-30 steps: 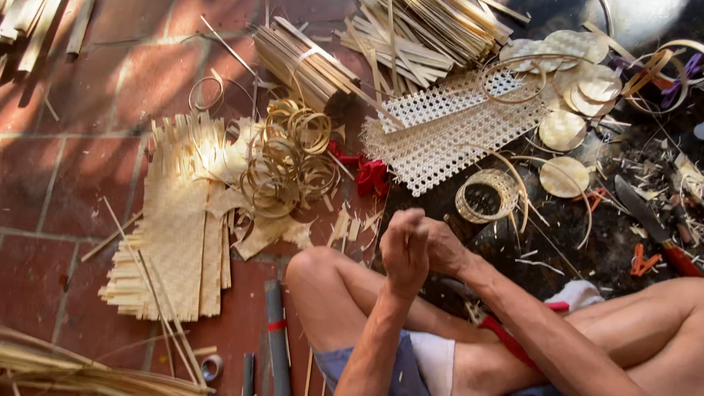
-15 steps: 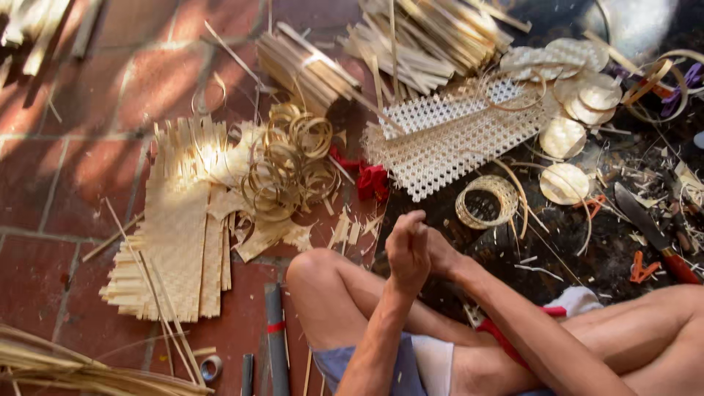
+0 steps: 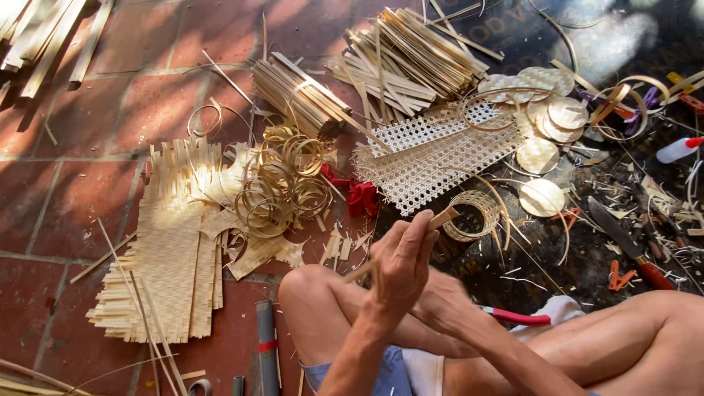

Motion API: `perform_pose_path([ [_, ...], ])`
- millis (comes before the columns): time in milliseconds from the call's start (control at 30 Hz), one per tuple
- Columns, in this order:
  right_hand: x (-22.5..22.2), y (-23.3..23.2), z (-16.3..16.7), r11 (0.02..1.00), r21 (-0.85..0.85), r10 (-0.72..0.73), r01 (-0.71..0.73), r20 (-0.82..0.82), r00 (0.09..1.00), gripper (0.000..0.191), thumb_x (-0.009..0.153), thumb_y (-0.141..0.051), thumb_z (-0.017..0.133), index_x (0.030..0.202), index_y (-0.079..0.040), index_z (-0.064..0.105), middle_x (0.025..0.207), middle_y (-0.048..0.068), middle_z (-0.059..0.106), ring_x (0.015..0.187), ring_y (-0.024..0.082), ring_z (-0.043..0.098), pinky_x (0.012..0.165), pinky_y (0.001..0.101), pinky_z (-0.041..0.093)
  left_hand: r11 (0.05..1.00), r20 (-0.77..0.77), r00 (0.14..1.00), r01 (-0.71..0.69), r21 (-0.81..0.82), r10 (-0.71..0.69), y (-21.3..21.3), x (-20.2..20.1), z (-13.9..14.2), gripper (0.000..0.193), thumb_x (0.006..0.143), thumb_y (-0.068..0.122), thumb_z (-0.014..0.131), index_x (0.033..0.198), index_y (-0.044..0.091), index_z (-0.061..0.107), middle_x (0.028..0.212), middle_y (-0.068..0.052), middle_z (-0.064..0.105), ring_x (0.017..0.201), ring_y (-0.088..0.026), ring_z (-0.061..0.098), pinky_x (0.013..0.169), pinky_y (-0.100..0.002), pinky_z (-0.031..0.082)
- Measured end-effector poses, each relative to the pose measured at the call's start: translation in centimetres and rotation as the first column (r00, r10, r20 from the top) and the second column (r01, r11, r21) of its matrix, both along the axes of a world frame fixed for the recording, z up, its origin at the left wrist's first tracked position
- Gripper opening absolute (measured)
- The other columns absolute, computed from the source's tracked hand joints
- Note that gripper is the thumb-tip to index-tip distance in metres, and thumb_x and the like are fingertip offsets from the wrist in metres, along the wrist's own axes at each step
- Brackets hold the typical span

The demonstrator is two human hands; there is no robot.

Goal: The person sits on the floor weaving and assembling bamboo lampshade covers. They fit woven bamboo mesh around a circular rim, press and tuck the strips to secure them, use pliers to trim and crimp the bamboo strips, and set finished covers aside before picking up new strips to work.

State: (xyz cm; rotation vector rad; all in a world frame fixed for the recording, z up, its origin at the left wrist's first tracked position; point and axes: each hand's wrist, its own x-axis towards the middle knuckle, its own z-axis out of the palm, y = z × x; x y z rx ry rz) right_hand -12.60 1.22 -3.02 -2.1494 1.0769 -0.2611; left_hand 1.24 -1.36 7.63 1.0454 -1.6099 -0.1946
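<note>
My left hand (image 3: 402,268) is raised over my left knee (image 3: 312,286) and closed around a thin bamboo strip (image 3: 443,218). The strip slants from upper right to lower left through the fingers. My right hand (image 3: 442,304) sits just behind and below the left, blurred and largely hidden by it, so its grip is unclear. A red-handled tool (image 3: 517,317) pokes out to the right beside that wrist. I sit cross-legged on a brick floor.
On the floor ahead lie woven bamboo mats (image 3: 172,242), coiled bamboo rings (image 3: 282,183), an open-weave cane sheet (image 3: 429,158), bundles of strips (image 3: 418,51), round woven discs (image 3: 543,198), a small woven ring (image 3: 473,213), red cloth (image 3: 363,196), and a knife (image 3: 623,242).
The hands were clasped together lower down. The left hand has risen slightly and now shows the bamboo strip sticking out above its fingers.
</note>
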Motion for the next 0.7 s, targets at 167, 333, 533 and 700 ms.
perform_pose_path([
  [167, -6.5, 3.5, 2.7, 0.976, 0.184, 0.045, 0.121, -0.703, 0.709, 0.099, 0.076, -0.065, 0.079, 0.152, -0.02, 0.035, 0.135, 0.013, 0.054, 0.122, 0.034, 0.056, 0.098, 0.0502, 0.049, 0.999, 0.339, 0.941, 0.0, -0.043, 0.014, 0.5, 4.8, 2.5, 0.04, 0.099, 0.006, 0.075, 0.136, 0.002, 0.061, 0.083, -0.009, 0.063, 0.069, -0.022, 0.062, 0.057, -0.037, 0.05],
  [333, -8.2, 2.5, 1.9, 0.978, 0.147, -0.047, 0.147, -0.53, 0.847, 0.063, 0.083, -0.026, 0.073, 0.14, -0.018, 0.049, 0.12, 0.011, 0.065, 0.112, 0.031, 0.065, 0.094, 0.0431, 0.055, 0.995, 0.497, 0.864, -0.099, 0.017, 0.078, 1.9, 7.1, 2.7, 0.039, 0.097, 0.011, 0.075, 0.134, 0.003, 0.064, 0.075, -0.009, 0.058, 0.064, -0.024, 0.06, 0.053, -0.04, 0.048],
  [533, -5.6, 1.8, 6.8, 0.843, 0.419, -0.436, 0.338, 0.162, 0.885, 0.07, 0.081, -0.018, 0.074, 0.146, -0.009, 0.049, 0.107, 0.009, 0.074, 0.092, 0.018, 0.073, 0.084, 0.0333, 0.059, 0.991, 0.534, 0.839, -0.135, 0.009, 0.109, 3.5, 8.2, 2.1, 0.036, 0.098, 0.011, 0.071, 0.131, 0.003, 0.062, 0.094, -0.01, 0.065, 0.079, -0.025, 0.066, 0.064, -0.038, 0.054],
  [700, -2.8, 0.4, 10.6, 0.903, 0.342, -0.354, 0.26, 0.251, 0.901, 0.072, 0.083, -0.02, 0.074, 0.148, -0.007, 0.046, 0.107, 0.007, 0.075, 0.092, 0.015, 0.071, 0.085, 0.0311, 0.057, 0.99, 0.582, 0.81, -0.132, 0.056, 0.075, 3.9, 8.3, 1.5, 0.039, 0.092, 0.007, 0.072, 0.13, 0.002, 0.064, 0.087, -0.009, 0.062, 0.075, -0.024, 0.066, 0.061, -0.038, 0.053],
])
